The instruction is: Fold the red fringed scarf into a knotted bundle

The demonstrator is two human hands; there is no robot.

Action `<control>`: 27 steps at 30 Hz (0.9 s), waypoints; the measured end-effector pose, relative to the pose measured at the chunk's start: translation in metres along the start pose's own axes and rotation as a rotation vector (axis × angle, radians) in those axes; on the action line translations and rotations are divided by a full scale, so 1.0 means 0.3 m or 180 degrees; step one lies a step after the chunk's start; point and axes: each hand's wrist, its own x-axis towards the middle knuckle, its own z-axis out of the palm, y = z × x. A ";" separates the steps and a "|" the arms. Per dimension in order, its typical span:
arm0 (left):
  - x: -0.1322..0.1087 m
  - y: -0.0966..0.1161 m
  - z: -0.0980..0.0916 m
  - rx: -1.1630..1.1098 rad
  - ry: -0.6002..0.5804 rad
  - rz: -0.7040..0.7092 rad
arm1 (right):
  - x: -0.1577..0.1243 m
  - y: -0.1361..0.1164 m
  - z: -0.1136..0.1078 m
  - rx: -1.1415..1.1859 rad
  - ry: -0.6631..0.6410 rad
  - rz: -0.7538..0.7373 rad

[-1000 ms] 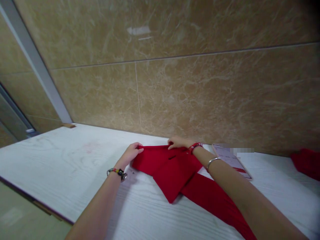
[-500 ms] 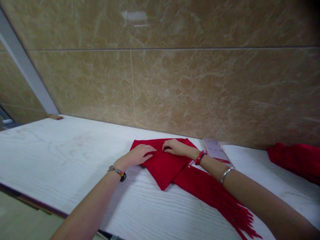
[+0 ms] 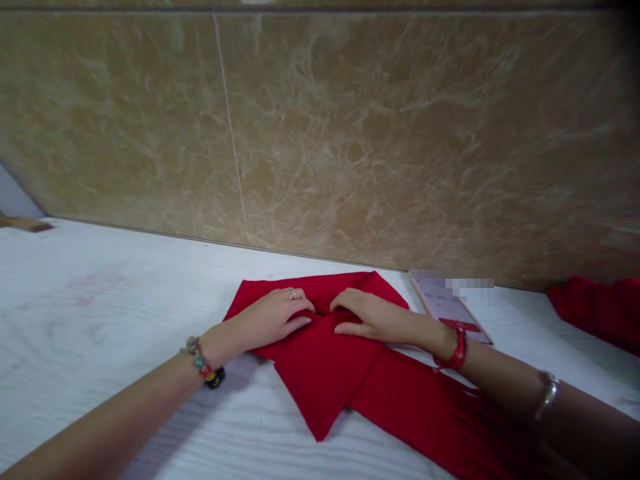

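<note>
A red scarf (image 3: 327,380) lies folded on the white wood-grain table (image 3: 125,320), its pointed flap toward the front and a fringed end running to the lower right. My left hand (image 3: 275,317), with a ring and a beaded bracelet, rests on the left part of the folded cloth, thumb and fingers bent against it. Opposite it, my right hand (image 3: 370,315) pinches at the cloth near the middle fold, a small gap between the two hands. The fingertips sink into the red fabric, and part of the fringe is dim under my right forearm.
Behind my right wrist lies a flat phone-like panel (image 3: 447,303) with a lit display. More red cloth (image 3: 597,310) is bunched at the far right. A brown marbled wall (image 3: 320,147) borders the table's back edge. A small brown block (image 3: 30,224) sits at the far left.
The view has moved closer to the scarf. My right hand has its thumb and fingers more spread over the cloth, and both hands remain on the fold.
</note>
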 end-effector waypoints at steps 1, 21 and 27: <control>-0.002 -0.006 0.001 0.0003 -0.0021 -0.0047 | 0.004 0.001 -0.003 -0.0059 -0.0020 0.0050; -0.108 -0.016 -0.002 0.1234 -0.0056 -0.0671 | -0.077 0.061 0.029 -0.0804 0.0078 -0.0136; -0.107 0.043 -0.031 0.1250 -0.0589 -0.0028 | -0.115 0.006 -0.036 -0.0554 -0.0395 -0.0094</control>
